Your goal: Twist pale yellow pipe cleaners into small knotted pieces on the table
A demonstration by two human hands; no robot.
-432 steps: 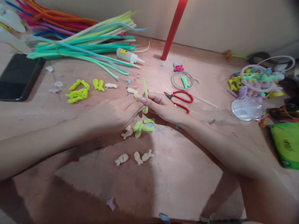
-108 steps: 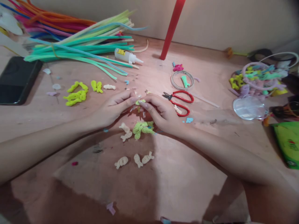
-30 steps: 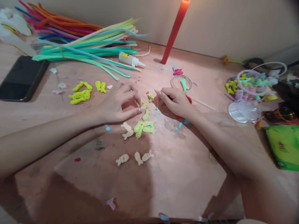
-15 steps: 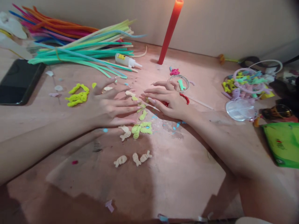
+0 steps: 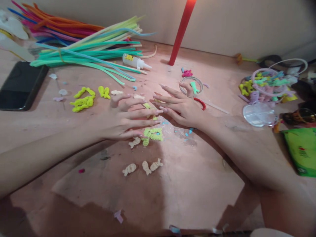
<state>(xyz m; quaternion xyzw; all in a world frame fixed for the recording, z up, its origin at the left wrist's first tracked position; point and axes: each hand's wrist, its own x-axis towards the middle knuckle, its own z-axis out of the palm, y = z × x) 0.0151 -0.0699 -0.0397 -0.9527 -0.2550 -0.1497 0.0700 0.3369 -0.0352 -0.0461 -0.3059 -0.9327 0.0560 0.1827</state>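
My left hand (image 5: 124,120) is palm down with its fingers spread, over small yellow-green and cream pipe-cleaner pieces. My right hand (image 5: 181,108) lies opposite, fingers stretched toward the left ones, holding nothing that I can see. Partly under the left fingers sits a yellow-green twisted piece (image 5: 154,134), beside a cream fish-shaped piece (image 5: 134,142). Nearer me lie several more cream pieces (image 5: 146,168). Behind the right hand are a clear tape ring (image 5: 201,86) with a mint piece (image 5: 194,87) in it, and a red curved handle (image 5: 201,103), partly hidden.
A lit red candle (image 5: 181,34) stands at the back. Bundled pipe cleaners (image 5: 86,54), a glue bottle (image 5: 134,61) and a phone (image 5: 22,85) lie back left. Yellow twisted pieces (image 5: 84,100) sit left. At right are a filled container (image 5: 269,85), a clear lid (image 5: 259,114) and a green packet (image 5: 301,149).
My left hand has shifted right and slightly nearer me, uncovering a yellow piece behind it and covering some yellow-green ones. My right hand stays nearly in place. The view has shifted slightly.
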